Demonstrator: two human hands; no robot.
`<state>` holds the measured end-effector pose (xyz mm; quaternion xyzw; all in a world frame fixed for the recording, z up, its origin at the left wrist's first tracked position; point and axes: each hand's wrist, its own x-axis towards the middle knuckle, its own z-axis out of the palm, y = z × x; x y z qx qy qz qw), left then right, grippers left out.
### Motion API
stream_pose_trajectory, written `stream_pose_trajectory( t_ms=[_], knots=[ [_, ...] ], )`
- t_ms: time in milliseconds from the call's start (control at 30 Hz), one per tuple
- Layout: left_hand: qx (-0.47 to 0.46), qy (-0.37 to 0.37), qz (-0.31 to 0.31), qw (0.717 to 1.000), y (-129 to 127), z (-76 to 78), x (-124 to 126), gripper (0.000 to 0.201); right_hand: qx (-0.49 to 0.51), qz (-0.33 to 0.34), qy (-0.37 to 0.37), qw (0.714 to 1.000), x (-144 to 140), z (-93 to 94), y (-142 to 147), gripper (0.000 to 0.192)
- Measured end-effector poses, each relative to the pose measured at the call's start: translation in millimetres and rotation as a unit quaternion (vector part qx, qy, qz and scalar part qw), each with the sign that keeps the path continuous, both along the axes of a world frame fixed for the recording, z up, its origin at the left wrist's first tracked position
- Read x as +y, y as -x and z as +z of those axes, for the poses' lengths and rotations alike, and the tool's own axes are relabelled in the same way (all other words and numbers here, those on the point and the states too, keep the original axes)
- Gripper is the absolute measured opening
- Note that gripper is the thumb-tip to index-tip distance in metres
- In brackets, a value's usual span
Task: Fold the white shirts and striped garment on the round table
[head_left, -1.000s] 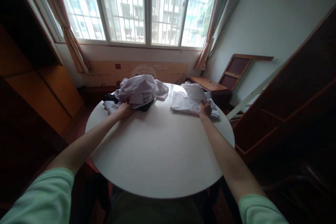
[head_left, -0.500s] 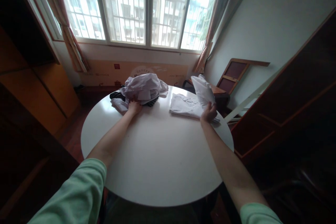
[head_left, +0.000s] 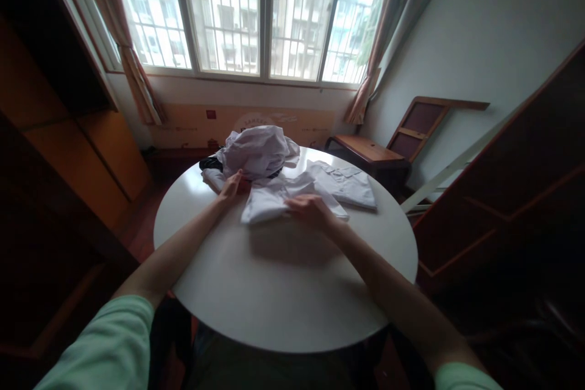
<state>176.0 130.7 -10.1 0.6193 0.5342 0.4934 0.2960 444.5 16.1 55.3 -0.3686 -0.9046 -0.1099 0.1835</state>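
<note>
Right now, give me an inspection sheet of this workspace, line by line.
Surface: round white table, near half bare.
Job's things: white shirt lying partly spread at the table's middle; crumpled pile of light clothes at the far edge, with a dark garment showing under it.
Clutter: folded white shirt lying flat at the far right of the table.
Grippers: left hand flat at the foot of the pile; right hand open, palm down on the white shirt.
Cables: nothing seen.
Surroundings: barred window with curtains, wooden cabinets on both sides, a low wooden bench by the wall.
</note>
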Motion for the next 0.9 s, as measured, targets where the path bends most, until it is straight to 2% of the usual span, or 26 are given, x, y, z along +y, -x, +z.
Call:
stream_pose_trajectory(
  t_ms=[100, 233, 300, 500, 633, 800, 900],
  knots=[
    [-0.007, 0.024, -0.058, 0.998, -2.5, -0.1, -5.3, 0.049, -0.034, 0.071, 0.025, 0.997, -11.5, -9.2, 17.4, 0.013],
    [0.079, 0.002, -0.087, 0.993, -0.6, -0.4, -9.1, 0.042, 0.028, 0.072, 0.065, 0.995, -11.5, -12.3, 18.4, 0.028],
    [0.1, -0.012, -0.089, 0.991, 1.0, -1.0, -9.1, 0.041, 0.053, 0.052, 0.086, 0.994, -7.5, -14.7, 17.8, 0.031],
    [0.078, -0.014, -0.063, 0.995, -1.1, 2.9, -10.8, 0.021, 0.11, -0.01, 0.144, 0.983, -2.9, -22.7, 23.6, 0.015],
    [0.094, -0.011, -0.043, 0.995, -2.5, 8.0, -15.5, 0.015, 0.119, 0.013, 0.172, 0.978, -9.2, -21.3, 25.9, 0.009],
    [0.116, -0.012, -0.045, 0.992, -1.3, 7.0, -14.9, 0.017, 0.142, 0.013, 0.177, 0.974, -6.9, -25.2, 29.2, 0.01],
    [0.128, -0.017, -0.046, 0.991, -0.7, 4.5, -12.8, 0.017, 0.13, 0.019, 0.131, 0.983, -6.8, -19.6, 29.7, 0.017]
  ],
)
